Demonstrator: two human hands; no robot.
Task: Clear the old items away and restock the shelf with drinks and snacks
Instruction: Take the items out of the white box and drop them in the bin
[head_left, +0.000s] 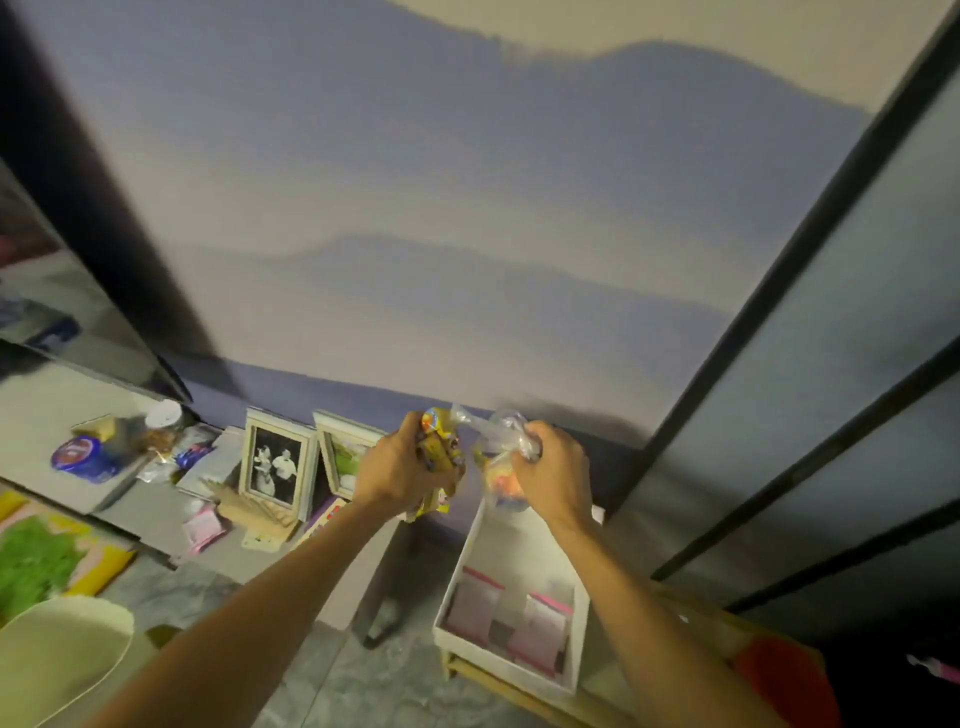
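Observation:
My left hand (396, 465) grips a bunch of yellow snack packets (440, 447), held up in front of the wall. My right hand (553, 475) grips a clear plastic bag (501, 467) with orange and yellow items inside, right beside the packets. Both hands are raised above a white box (576, 644) that holds pink-topped sachets (540, 626). On the low grey shelf (62, 395) at the left stand a blue tin (83, 457), a white-lidded jar (165, 423) and some wrapped snacks (195, 452).
Two framed pictures (275, 465) lean against the wall on the ledge, with a pink sachet (203, 527) and a wooden holder (260, 512) in front. A pale basin (57, 660) sits at the bottom left, a green mat (36, 561) beside it. Dark shelf rails (779, 270) rise at the right.

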